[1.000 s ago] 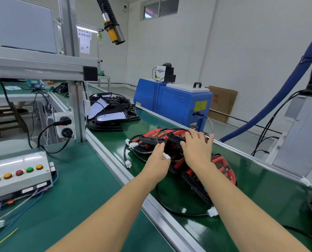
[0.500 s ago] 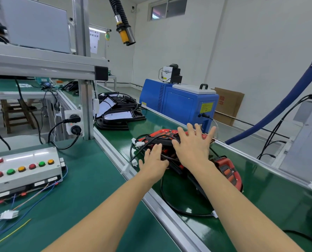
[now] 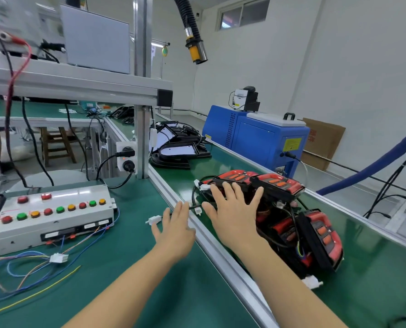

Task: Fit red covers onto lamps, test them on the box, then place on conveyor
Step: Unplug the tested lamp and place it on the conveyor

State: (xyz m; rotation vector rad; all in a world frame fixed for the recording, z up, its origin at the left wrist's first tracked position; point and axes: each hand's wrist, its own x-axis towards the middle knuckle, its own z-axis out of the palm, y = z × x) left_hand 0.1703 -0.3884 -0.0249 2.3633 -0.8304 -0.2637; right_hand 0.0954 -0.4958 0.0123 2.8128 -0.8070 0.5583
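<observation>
On the conveyor [image 3: 374, 275], my right hand [image 3: 232, 214] lies flat-fingered on the lamps [image 3: 275, 204]; my left hand [image 3: 173, 230] hovers, fingers spread. Trailing cables [image 3: 195, 197] could snag and drag the pile.

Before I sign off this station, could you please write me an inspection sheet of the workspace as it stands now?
Surface: green conveyor belt beside a green bench mat, split by an aluminium rail.
Job's things: red-covered black lamps heaped on the belt; uncovered black lamps farther up; grey test box with coloured buttons on the mat.
Clutter: nothing seen.
Hands: left hand open over the mat; right hand open, fingers spread over the red lamps.
Cables: loose coloured wires with a white plug; black lamp leads.
Surroundings: blue machine, cardboard box, hanging black hose.
</observation>
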